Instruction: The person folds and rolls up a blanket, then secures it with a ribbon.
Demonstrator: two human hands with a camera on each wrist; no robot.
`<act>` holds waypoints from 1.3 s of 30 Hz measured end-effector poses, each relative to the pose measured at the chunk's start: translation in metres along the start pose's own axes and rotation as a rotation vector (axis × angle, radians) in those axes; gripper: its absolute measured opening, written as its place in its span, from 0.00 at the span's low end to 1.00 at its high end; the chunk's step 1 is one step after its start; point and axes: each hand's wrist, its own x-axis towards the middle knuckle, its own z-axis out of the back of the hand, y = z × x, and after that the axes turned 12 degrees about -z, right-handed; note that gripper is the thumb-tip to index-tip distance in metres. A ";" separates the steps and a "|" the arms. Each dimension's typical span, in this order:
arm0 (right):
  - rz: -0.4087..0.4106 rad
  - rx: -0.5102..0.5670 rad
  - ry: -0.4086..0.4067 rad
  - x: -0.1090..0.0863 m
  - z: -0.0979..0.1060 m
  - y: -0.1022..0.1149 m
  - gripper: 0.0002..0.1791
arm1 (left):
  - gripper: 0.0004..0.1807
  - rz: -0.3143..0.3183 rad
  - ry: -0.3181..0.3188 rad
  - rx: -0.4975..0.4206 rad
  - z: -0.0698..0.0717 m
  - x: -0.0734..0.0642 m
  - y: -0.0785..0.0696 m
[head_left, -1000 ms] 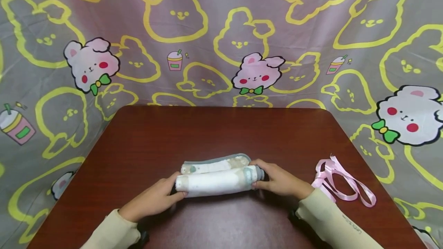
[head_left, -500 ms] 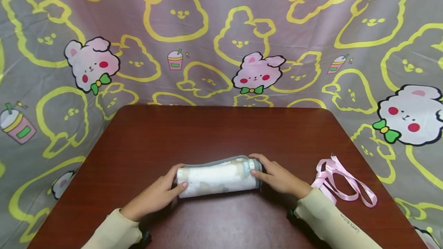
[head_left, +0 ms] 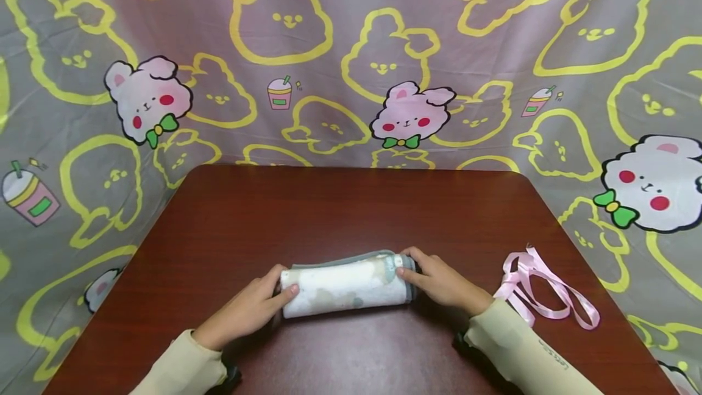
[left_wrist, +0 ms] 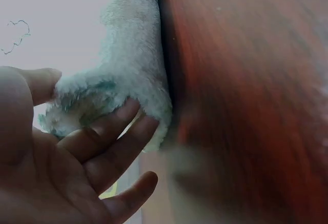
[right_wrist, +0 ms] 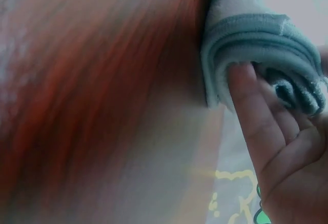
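Note:
A fluffy white towel [head_left: 345,288] with grey-green patches and grey edging lies rolled up on the table. My left hand [head_left: 249,309] holds its left end, thumb on the near side. In the left wrist view that hand [left_wrist: 77,152] has its thumb on one side of the fuzzy roll [left_wrist: 136,49] and fingertips against the end. At the other end my right hand [head_left: 444,282] grips the roll, thumb on the near face. The right wrist view shows fingers [right_wrist: 251,101] reaching into the layered, grey-edged end [right_wrist: 251,29]. A narrow edge of towel shows behind the roll.
A looped pink ribbon [head_left: 543,288] lies on the right of the brown table [head_left: 351,212]. Behind and beside the table hangs a cartoon-patterned cloth [head_left: 329,35].
The towel has been rolled over its loose flap, which lay plainly behind it and is now mostly covered. Both hands stay at the ends, their thumbs shifted upward on the near face.

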 end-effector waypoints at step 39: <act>0.271 -0.613 -0.185 0.017 -0.020 0.052 0.34 | 0.46 -0.309 0.059 0.678 -0.029 0.032 -0.038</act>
